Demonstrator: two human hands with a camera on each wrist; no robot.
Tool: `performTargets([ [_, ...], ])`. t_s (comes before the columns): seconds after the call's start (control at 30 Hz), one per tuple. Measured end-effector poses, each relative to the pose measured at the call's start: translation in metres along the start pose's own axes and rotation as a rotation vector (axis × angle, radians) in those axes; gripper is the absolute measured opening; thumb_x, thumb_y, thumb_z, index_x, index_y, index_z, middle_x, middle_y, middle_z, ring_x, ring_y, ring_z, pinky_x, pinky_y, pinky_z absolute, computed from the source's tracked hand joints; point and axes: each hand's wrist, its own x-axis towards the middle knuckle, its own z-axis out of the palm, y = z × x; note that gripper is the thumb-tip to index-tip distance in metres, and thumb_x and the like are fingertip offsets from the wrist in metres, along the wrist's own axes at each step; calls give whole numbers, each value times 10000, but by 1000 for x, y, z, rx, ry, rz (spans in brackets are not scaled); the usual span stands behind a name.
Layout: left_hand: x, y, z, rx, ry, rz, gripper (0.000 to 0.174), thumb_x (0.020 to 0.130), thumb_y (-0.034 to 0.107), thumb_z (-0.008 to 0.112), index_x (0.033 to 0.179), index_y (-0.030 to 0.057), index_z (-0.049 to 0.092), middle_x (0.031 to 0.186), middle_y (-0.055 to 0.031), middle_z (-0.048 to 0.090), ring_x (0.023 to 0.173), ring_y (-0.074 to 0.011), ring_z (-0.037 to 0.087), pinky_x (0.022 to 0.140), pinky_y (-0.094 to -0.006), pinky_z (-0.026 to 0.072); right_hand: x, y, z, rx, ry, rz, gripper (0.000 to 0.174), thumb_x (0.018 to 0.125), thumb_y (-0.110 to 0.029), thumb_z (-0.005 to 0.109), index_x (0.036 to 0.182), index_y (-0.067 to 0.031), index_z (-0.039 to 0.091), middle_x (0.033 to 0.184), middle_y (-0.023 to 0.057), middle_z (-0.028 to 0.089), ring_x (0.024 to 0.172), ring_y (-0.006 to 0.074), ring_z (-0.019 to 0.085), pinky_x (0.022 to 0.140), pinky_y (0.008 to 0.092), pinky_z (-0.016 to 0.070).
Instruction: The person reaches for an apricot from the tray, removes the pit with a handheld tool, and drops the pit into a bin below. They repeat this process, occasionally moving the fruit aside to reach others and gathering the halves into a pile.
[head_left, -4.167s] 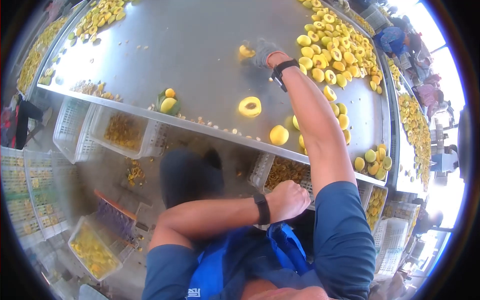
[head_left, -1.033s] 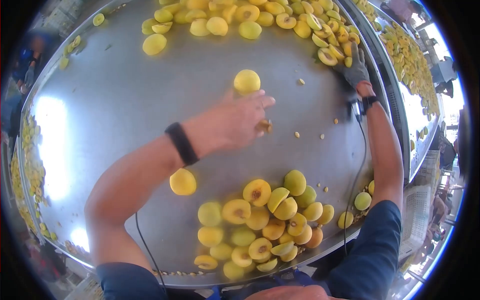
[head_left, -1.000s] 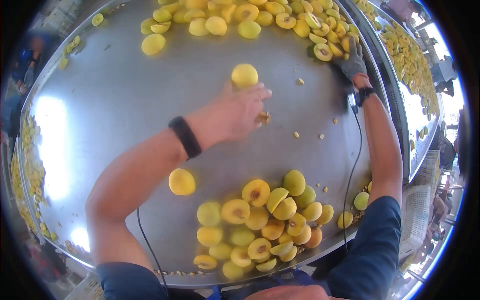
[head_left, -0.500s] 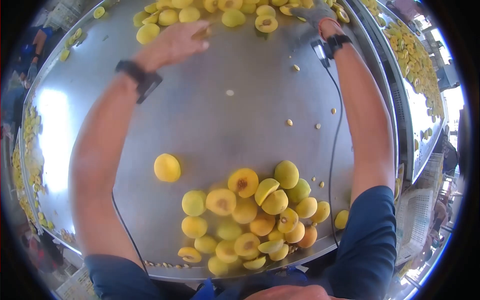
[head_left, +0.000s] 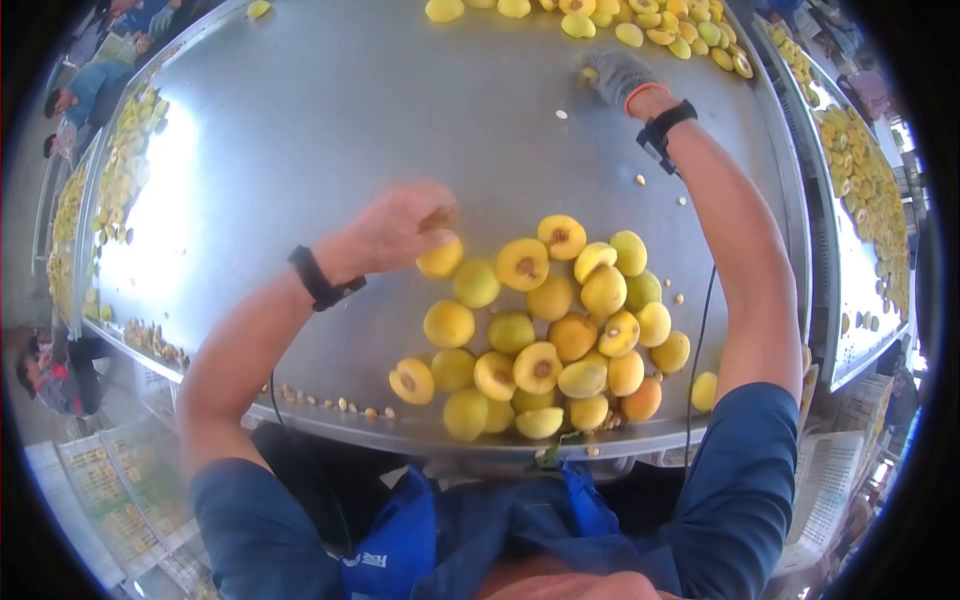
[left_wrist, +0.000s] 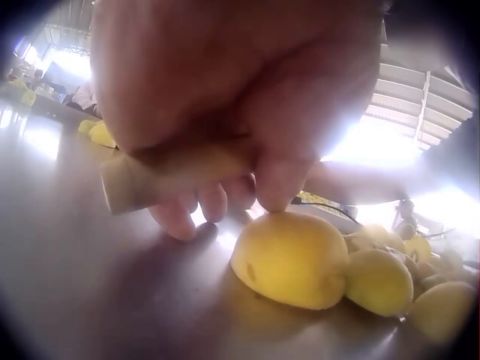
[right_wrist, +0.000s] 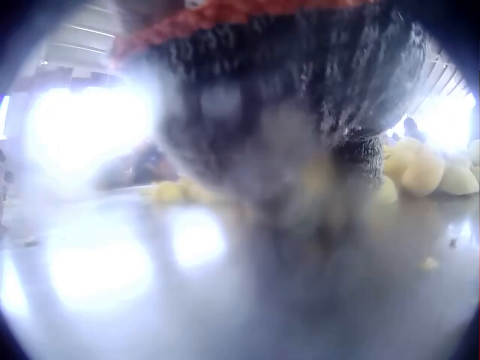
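My bare left hand (head_left: 392, 228) is low over the steel table, at the left edge of the near pile of yellow peach halves (head_left: 550, 297). In the left wrist view its curled fingers grip a short round wooden handle (left_wrist: 180, 174); the tool's working end is hidden. A fingertip reaches the top of a peach half (left_wrist: 291, 261), lying cut side down beside the others. Farther out on the right, my right hand (head_left: 622, 80) in a grey knitted glove holds a small yellow-green piece of peach (head_left: 588, 75) at its fingertips; the right wrist view is blurred there.
More peach halves (head_left: 690, 30) are heaped at the far right. Several pits (head_left: 340, 404) lie along the table's raised near edge. A cable (head_left: 703, 320) runs by my right forearm. Neighbouring tables (head_left: 845, 345) carry more fruit, and white crates (head_left: 820, 490) stand below.
My left hand has come back from the far heap to the near pile, and the lone peach half now lies against that pile. My right hand has drawn away from the far heap.
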Motion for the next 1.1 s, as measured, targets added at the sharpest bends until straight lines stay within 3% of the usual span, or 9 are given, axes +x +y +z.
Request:
performTargets([
  [0.1,-23,32,10,-18,-148,-152,305,874,199,724,1102,9,655,935,-137,645,848,-284,603,766,-376,499,-54,-23,-20,-87,-1,-5,324,882,-189,732,1201,-134,710,1076,113,750,978,284,713,889,401,553],
  [0.4,-65,111,44,73,-214,-151,331,893,247,730,1030,-46,661,855,-137,670,813,-237,658,745,-375,544,-233,-134,-109,256,-119,87,347,830,-245,798,1138,-97,743,994,127,769,919,296,727,866,396,562],
  [0.53,-91,133,20,-168,67,-235,322,922,259,720,1024,-42,667,884,-100,692,776,-180,671,668,-332,582,-293,-198,-112,602,-132,52,371,823,-215,810,1177,-128,743,1147,131,747,1023,305,713,938,405,547],
  [0.67,-153,160,-5,-282,228,-422,294,954,252,700,990,-38,670,889,-82,702,735,-145,672,634,-289,587,-342,-225,-72,121,-165,-203,324,854,-292,747,1168,-216,758,1411,67,606,1193,314,628,987,395,513],
  [0.77,-196,178,-2,-394,342,-441,270,970,230,687,969,-40,670,868,-85,712,693,-121,674,608,-270,570,-361,-234,-76,193,-158,-237,306,850,-282,734,1146,-205,758,1297,70,653,1160,317,632,990,400,509],
  [0.8,-208,185,1,-445,382,-431,262,974,220,683,961,-42,670,857,-88,715,675,-113,673,595,-264,562,-366,-231,-63,229,34,-210,276,859,-247,709,1124,-191,759,1183,75,685,1107,318,647,955,413,520],
  [0.9,-236,208,3,-545,428,-471,229,978,198,681,935,-27,666,825,-84,720,622,-95,658,562,-253,536,-366,-256,-78,365,118,-68,310,849,-190,763,1156,-146,755,1231,105,715,1176,300,651,1008,413,515],
  [0.93,-240,210,7,-596,495,-457,228,979,199,692,908,-15,663,775,-68,699,568,-74,608,519,-240,484,-361,-262,-68,297,211,-175,278,859,-172,745,1133,-123,757,1099,102,745,1107,305,672,965,414,531],
  [1.1,-286,228,2,-843,813,-402,259,1005,240,661,869,20,641,746,-45,643,527,-81,531,489,-251,426,-315,-301,-47,161,88,-350,269,871,-200,689,1131,-164,746,1038,85,722,1012,306,679,860,441,541],
])
